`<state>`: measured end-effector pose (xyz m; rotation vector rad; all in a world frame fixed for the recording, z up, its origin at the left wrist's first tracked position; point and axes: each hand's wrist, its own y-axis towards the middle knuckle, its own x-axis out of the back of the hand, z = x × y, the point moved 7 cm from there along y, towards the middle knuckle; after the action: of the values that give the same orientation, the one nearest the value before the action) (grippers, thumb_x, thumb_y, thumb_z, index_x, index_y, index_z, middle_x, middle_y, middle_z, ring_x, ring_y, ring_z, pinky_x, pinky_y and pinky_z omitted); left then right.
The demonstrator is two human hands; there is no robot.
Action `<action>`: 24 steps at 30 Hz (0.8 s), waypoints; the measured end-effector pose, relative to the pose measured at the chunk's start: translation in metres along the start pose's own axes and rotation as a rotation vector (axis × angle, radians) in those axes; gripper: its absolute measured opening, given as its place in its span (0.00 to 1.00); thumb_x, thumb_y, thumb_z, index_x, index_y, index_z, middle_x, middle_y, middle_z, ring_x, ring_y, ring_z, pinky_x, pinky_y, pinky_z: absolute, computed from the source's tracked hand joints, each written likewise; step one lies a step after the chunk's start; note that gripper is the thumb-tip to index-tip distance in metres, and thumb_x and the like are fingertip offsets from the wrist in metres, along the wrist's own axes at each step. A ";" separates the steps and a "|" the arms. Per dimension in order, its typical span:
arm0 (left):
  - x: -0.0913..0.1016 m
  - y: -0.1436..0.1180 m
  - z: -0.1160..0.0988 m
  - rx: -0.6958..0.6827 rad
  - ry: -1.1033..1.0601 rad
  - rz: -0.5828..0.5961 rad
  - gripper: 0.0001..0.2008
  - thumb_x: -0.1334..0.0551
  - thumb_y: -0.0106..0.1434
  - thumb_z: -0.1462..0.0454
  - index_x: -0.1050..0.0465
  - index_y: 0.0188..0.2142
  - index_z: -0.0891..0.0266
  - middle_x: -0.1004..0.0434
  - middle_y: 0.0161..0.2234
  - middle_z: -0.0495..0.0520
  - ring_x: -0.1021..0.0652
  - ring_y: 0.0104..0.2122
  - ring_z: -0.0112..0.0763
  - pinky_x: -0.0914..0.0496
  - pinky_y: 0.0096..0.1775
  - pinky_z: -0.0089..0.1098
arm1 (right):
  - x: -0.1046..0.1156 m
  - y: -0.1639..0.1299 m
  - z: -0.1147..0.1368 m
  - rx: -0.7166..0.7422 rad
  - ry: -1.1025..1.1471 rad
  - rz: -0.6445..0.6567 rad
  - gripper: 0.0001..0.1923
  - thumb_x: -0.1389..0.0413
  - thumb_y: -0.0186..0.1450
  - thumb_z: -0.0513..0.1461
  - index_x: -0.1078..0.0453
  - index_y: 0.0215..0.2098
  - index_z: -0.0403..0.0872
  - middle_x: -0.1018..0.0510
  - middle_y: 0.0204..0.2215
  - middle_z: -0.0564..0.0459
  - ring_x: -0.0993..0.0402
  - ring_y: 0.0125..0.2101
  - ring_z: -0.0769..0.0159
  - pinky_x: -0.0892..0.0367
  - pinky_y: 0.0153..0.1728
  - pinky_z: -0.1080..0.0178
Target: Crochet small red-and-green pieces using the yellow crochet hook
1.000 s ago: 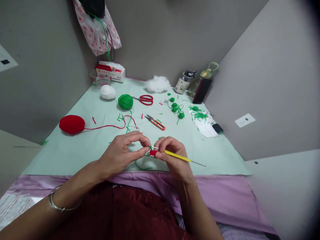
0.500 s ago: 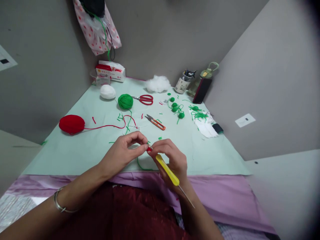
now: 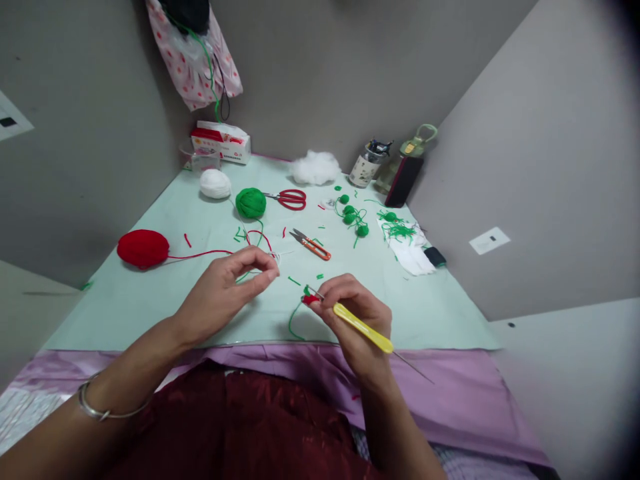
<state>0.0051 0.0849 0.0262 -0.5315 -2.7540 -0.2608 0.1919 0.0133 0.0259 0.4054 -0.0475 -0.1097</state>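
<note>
Above the near table edge, our left hand has drawn away leftward, fingers pinched on red yarn; our right hand alone grips the yellow hook and small red piece, tightening the stitch.

Pale green table: red yarn ball, green yarn ball, white ball, red scissors, orange snips.

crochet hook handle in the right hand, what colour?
Yellow. The crochet hook handle is plain yellow with a bare metal shaft, held in the right hand; clearest in the head view.
</note>
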 end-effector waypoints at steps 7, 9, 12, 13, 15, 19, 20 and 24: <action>-0.034 -0.005 -0.002 0.126 -0.314 0.174 0.08 0.34 0.64 0.58 0.26 0.36 0.60 0.23 0.35 0.49 0.23 0.37 0.33 0.30 0.44 0.34 | -0.011 -0.003 0.010 0.234 -0.207 0.068 0.09 0.39 0.67 0.30 0.24 0.37 0.53 0.21 0.33 0.52 0.24 0.37 0.61 0.30 0.39 0.56; -0.035 -0.003 -0.002 0.114 -0.262 0.160 0.07 0.35 0.64 0.59 0.26 0.35 0.59 0.23 0.34 0.50 0.23 0.37 0.34 0.30 0.44 0.35 | -0.012 -0.004 0.010 0.238 -0.229 0.071 0.09 0.39 0.67 0.31 0.24 0.38 0.53 0.21 0.33 0.52 0.24 0.36 0.61 0.30 0.39 0.56; -0.026 0.000 -0.007 -0.056 -0.002 0.041 0.03 0.37 0.62 0.62 0.29 0.32 0.57 0.24 0.33 0.49 0.24 0.38 0.36 0.30 0.48 0.38 | -0.012 -0.002 0.005 0.155 -0.166 0.066 0.07 0.38 0.67 0.33 0.25 0.35 0.52 0.21 0.33 0.52 0.24 0.36 0.62 0.29 0.40 0.56; -0.022 0.000 -0.010 -0.130 0.090 -0.017 0.03 0.37 0.62 0.63 0.29 0.31 0.56 0.25 0.33 0.49 0.25 0.39 0.37 0.31 0.51 0.39 | -0.011 -0.002 0.001 0.106 -0.120 0.059 0.06 0.37 0.67 0.34 0.25 0.34 0.52 0.21 0.32 0.52 0.24 0.35 0.62 0.29 0.40 0.57; -0.017 0.000 -0.013 -0.197 0.165 -0.090 0.03 0.37 0.62 0.64 0.29 0.32 0.56 0.25 0.34 0.50 0.25 0.41 0.39 0.32 0.54 0.40 | -0.009 0.000 -0.005 0.011 -0.012 0.034 0.07 0.35 0.65 0.35 0.26 0.31 0.51 0.22 0.32 0.53 0.25 0.35 0.64 0.28 0.38 0.59; -0.023 0.001 0.003 0.030 -0.132 0.040 0.07 0.39 0.68 0.58 0.26 0.42 0.57 0.23 0.41 0.52 0.23 0.44 0.38 0.30 0.48 0.37 | -0.006 0.000 -0.012 -0.064 0.123 -0.012 0.08 0.33 0.63 0.34 0.26 0.30 0.51 0.23 0.33 0.54 0.25 0.36 0.66 0.26 0.39 0.61; -0.027 0.000 0.004 0.075 -0.212 0.100 0.09 0.39 0.69 0.56 0.26 0.42 0.57 0.23 0.41 0.52 0.23 0.43 0.37 0.29 0.47 0.36 | -0.006 0.000 -0.012 -0.062 0.126 -0.015 0.08 0.33 0.63 0.34 0.25 0.30 0.50 0.23 0.32 0.54 0.25 0.36 0.66 0.27 0.39 0.61; -0.034 -0.002 0.000 0.061 -0.273 0.238 0.10 0.35 0.67 0.55 0.27 0.34 0.59 0.26 0.37 0.51 0.25 0.40 0.36 0.30 0.46 0.35 | -0.005 0.000 -0.013 -0.079 0.145 -0.013 0.08 0.32 0.62 0.34 0.25 0.29 0.50 0.23 0.31 0.55 0.26 0.34 0.68 0.29 0.36 0.63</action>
<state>0.0345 0.0712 0.0142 -0.9308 -2.9069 -0.0503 0.1875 0.0186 0.0142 0.3342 0.1026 -0.0947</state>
